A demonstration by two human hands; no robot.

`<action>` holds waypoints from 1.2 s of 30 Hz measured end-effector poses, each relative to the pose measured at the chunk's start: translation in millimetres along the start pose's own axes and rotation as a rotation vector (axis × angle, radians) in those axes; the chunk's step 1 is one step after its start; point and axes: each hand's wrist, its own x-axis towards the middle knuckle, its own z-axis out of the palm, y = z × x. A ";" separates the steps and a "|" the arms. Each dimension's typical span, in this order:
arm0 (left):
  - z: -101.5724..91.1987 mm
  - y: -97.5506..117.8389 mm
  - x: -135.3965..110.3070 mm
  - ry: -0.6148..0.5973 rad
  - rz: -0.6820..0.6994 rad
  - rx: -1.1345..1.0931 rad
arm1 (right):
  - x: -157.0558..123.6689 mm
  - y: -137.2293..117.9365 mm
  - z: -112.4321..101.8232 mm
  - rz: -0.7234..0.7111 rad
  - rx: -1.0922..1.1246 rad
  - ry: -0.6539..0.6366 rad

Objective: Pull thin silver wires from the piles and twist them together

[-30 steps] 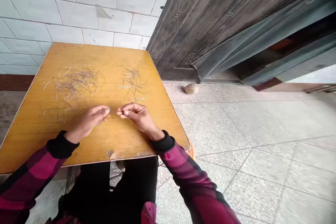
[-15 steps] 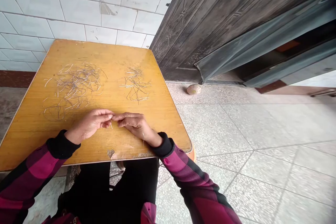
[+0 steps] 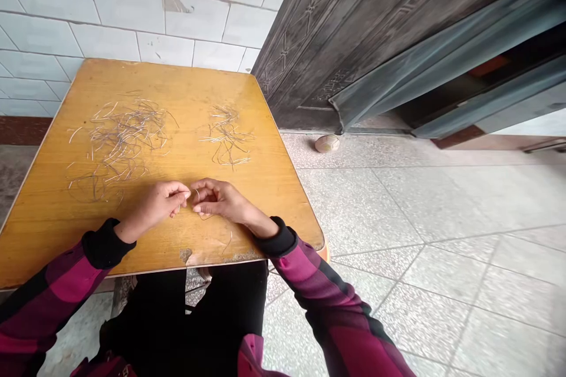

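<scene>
My left hand (image 3: 161, 203) is closed in a pinch above the near part of the table, with a short piece of thin wire (image 3: 179, 208) showing at its fingers. Facing it at close range, my right hand (image 3: 221, 200) has its thumb and forefinger apart. A light, curved wire end (image 3: 197, 194) shows beside the right fingers, and more thin wire passes below that hand. Whether these are one piece, I cannot tell. A large tangled pile of thin wires (image 3: 128, 135) lies beyond my left hand, and a smaller pile (image 3: 227, 135) lies beyond my right.
The yellow wooden table (image 3: 194, 88) has a worn, chipped front edge. White wall tiles (image 3: 163, 47) rise behind it. A dark carved door (image 3: 305, 59) with a grey curtain (image 3: 375, 88) stands to the right. A pale round object (image 3: 327, 143) rests on the tiled floor (image 3: 354, 200).
My hands have drawn slightly apart from touching fingertips. The right thumb and forefinger have spread, and the curved wire end now shows beside them. The view has shifted slightly.
</scene>
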 end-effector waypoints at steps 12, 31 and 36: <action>-7.4 -6.2 1.9 -0.085 0.352 0.494 | -5.8 -11.6 -15.1 0.277 -0.102 -0.271; -13.1 -1.3 -2.2 -0.132 0.558 0.656 | -5.9 -11.7 -20.3 0.236 -0.041 -0.222; -21.5 0.0 0.0 -0.198 0.504 0.697 | -9.2 -16.0 -32.0 0.282 -0.246 -0.370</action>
